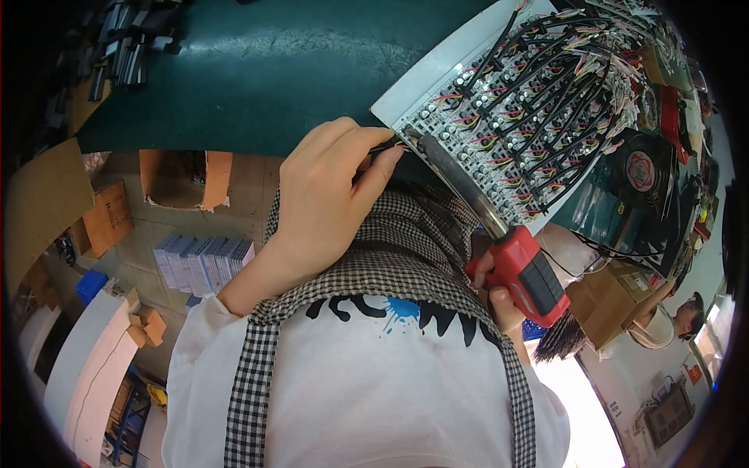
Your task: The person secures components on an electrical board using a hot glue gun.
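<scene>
My right hand (pixel 503 304) is wrapped round the handle of a red and black soldering gun (pixel 530 273). The gun's long metal barrel slants up and left to the near corner of a white panel (pixel 402 90). On that panel lie rows of small white circuit boards (pixel 488 144), many with black cables and thin coloured wires attached. At the corner my left hand (pixel 324 191) pinches a black cable (pixel 382 146) between thumb and fingers. Its thin bare wire ends sit close to the barrel's tip; whether they touch a board I cannot tell.
The dark green worktable (pixel 273 70) carries a pile of black parts (pixel 129 51) at the far left. A black fan (pixel 644 168) stands to the right. Below the table edge are a cardboard box (pixel 218 179) and stacked white sheets (pixel 207 261). Another person (pixel 655 327) is at the right.
</scene>
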Motion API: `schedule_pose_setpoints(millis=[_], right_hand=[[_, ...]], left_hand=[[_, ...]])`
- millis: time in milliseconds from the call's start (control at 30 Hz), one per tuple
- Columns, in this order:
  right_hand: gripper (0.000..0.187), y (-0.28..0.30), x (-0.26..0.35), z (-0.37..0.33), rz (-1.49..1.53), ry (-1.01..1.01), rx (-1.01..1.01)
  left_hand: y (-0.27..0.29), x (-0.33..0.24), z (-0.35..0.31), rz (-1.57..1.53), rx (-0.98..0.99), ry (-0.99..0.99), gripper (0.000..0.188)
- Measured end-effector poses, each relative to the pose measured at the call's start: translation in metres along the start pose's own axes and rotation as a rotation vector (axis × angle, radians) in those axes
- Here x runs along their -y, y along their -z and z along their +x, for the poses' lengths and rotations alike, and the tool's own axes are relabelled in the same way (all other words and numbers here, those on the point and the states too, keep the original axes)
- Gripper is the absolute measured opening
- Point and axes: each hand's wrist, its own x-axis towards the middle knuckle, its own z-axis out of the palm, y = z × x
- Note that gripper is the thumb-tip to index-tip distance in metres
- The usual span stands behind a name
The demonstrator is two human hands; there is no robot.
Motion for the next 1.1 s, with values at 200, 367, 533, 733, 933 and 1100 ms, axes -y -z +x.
schedule_pose_setpoints(millis=[200,367,533,733,933,1100], right_hand=[[0.068,-0.004,0.003,0.001,0.090,0.038,-0.077],[0.072,0.000,-0.001,-0.002,0.165,0.055,-0.082],[0.071,0.011,-0.005,-0.007,0.140,0.008,-0.030],[0.065,0.011,-0.004,-0.008,0.068,-0.016,-0.004],[0.054,0.019,-0.013,-0.013,0.063,-0.045,0.061],[0.050,0.020,-0.023,-0.018,0.105,-0.043,0.025]], left_hand=[[0.003,0.001,0.003,-0.127,0.059,0.093,0.014],[0.004,0.008,0.008,-0.503,0.204,0.331,0.014],[-0.003,0.001,0.001,-0.362,0.114,0.285,0.014],[0.000,-0.009,0.001,-0.082,0.068,0.079,0.014],[-0.002,-0.008,0.001,-0.031,0.054,0.030,0.013],[0.000,-0.010,0.002,-0.003,0.100,0.065,0.013]])
